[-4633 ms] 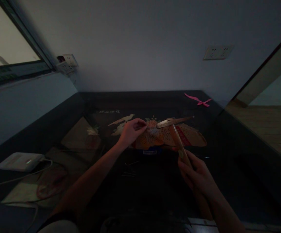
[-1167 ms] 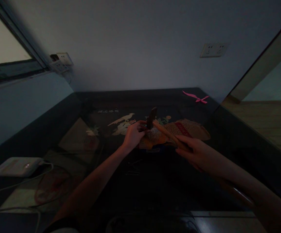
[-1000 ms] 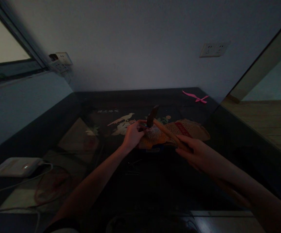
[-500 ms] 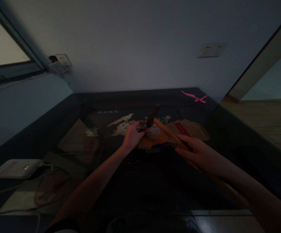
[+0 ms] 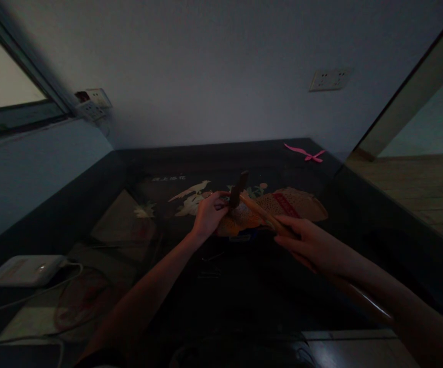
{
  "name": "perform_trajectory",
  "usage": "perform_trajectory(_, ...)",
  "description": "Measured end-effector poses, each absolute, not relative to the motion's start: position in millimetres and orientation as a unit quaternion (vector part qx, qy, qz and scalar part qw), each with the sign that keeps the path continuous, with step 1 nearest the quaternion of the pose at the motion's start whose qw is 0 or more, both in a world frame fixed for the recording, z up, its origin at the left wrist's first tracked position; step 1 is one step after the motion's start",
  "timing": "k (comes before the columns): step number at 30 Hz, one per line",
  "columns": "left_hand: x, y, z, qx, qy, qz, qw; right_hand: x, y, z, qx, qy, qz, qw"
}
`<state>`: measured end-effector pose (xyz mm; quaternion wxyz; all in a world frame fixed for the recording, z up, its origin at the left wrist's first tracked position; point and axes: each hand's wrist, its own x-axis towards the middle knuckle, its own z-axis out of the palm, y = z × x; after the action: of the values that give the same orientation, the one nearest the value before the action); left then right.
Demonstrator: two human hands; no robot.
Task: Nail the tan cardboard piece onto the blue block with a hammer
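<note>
In the dim head view my right hand (image 5: pixel 301 237) grips the wooden handle of a hammer (image 5: pixel 261 212), the handle running back under my forearm. The dark hammer head (image 5: pixel 237 189) is low, right beside my left fingertips. My left hand (image 5: pixel 209 212) is closed in a pinch; what it holds is hidden by the fingers and the hammer head. Below both lies a long, flat, speckled orange-tan piece (image 5: pixel 263 208) with a red band across it. Something blue (image 5: pixel 246 236) shows under its near edge. A few thin metal slivers (image 5: pixel 210 266) lie nearer me on the dark table (image 5: pixel 244 296).
A pink ribbon (image 5: pixel 307 154) lies at the table's back right. At the left is a white device (image 5: pixel 25 270) with a cable. Wall sockets (image 5: pixel 329 79) are behind the table. A bird-and-flower picture (image 5: pixel 190 197) shows on the tabletop.
The hammer head has come down a little toward my left fingertips. My left hand stays in its pinch. The view has shifted slightly.
</note>
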<state>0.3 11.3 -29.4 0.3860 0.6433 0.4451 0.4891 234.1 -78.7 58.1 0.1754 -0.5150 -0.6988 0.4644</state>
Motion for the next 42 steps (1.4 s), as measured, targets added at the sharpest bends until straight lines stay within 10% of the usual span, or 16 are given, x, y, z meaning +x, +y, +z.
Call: perform_trajectory(42, -8, 9, -10, 0.715, 0.417, 0.445, 0.343, 264, -109, 37, -0.568, -0.575, 0.500, 0.310)
